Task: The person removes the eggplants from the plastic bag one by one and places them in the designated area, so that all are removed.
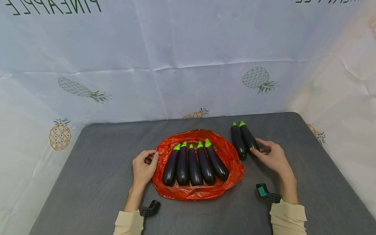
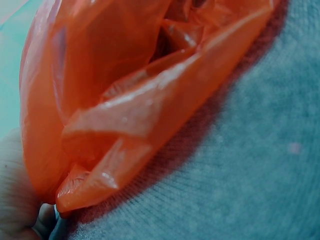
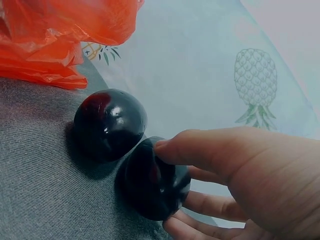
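A red plastic bag [image 1: 188,195] lies spread on the table, its rim turned outward around several dark purple eggplants [image 1: 194,166] with green stem ends, lined up side by side. At the bag's left edge, my left hand [image 1: 144,166] pinches the plastic; the left wrist view shows the gathered red film [image 2: 100,185] at the thumb. To the right of the bag, two more eggplants lie together. My right hand [image 1: 274,157] holds the outer eggplant [image 3: 155,180] near its round bottom end, thumb on one side and fingers on the other. The inner eggplant [image 1: 238,142] rests beside it, untouched.
The grey cloth-covered table [image 1: 97,176] extends around the bag. A white pineapple-print curtain [image 1: 188,88] hangs along the table's far edge and at both sides. Each wrist wears a black camera mount [image 1: 150,209].
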The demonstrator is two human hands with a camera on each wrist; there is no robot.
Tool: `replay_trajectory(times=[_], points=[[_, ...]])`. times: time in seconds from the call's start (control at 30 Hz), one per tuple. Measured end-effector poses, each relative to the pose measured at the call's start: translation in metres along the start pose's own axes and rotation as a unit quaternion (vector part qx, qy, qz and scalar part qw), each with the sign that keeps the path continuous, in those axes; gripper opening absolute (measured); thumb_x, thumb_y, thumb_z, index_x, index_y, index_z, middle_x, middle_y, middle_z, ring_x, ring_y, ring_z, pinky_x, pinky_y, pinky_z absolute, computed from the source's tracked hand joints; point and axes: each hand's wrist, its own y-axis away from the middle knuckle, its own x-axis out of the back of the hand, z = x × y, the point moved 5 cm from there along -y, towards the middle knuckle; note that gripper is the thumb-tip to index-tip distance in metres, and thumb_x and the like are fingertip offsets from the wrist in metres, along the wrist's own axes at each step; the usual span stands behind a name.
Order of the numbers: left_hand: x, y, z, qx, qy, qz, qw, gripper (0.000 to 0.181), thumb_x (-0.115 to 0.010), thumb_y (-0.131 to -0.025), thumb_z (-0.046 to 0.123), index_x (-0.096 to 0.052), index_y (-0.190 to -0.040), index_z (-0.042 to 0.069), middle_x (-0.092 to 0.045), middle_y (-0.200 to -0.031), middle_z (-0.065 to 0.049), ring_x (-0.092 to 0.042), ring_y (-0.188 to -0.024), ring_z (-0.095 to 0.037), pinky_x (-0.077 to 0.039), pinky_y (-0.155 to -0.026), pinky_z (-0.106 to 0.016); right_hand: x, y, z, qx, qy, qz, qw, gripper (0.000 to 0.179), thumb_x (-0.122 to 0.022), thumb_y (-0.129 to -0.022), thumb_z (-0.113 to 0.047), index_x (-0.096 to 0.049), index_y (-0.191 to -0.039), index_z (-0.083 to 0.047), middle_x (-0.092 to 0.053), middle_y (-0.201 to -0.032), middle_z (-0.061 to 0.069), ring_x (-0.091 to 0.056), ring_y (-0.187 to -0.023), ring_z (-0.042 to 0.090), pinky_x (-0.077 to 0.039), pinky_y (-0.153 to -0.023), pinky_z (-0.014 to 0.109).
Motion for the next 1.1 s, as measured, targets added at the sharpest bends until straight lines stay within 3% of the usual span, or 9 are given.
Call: replay_trajectory(times=[0.6,0.83,1.1], points=[[0.0,0.0,0.0,0.01,0.0,-0.004,0.9999,0.005,-0.075,-0.09,0.007,-0.079,-0.087,0.004,-0.071,-0.073,-0.008,-0.06,-0.064,-0.009,-0.043,-0.061,-0.013,0.001,0.001,0.0,0.007,-0.004,0.005,1.0,0.06,-0.069,-0.098,-0.028,-0.052,-0.146,0.004,-0.061,-0.134,0.034,-0.068,-0.109,0.048,-0.058,-0.087,0.056],[0.0,0.0,0.001,0.014,-0.003,-0.005,0.9999,0.005,-0.076,-0.09,0.007,-0.079,-0.087,0.004,-0.071,-0.073,-0.008,-0.061,-0.063,-0.01,-0.044,-0.061,-0.013,0.005,0.002,0.0,0.015,0.004,0.022,0.9996,0.057,-0.071,-0.097,-0.026,-0.056,-0.142,0.004,-0.061,-0.129,0.033,-0.069,-0.105,0.046,-0.061,-0.074,0.037],[0.0,0.0,-0.001,0.021,-0.004,-0.008,0.9997,0.005,-0.076,-0.09,0.007,-0.079,-0.088,0.004,-0.071,-0.074,-0.008,-0.061,-0.063,-0.011,-0.045,-0.061,-0.013,0.012,0.006,-0.011,0.036,0.004,0.059,0.9976,0.054,-0.073,-0.095,-0.024,-0.06,-0.138,0.005,-0.063,-0.123,0.033,-0.07,-0.099,0.047,-0.053,-0.065,0.016]])
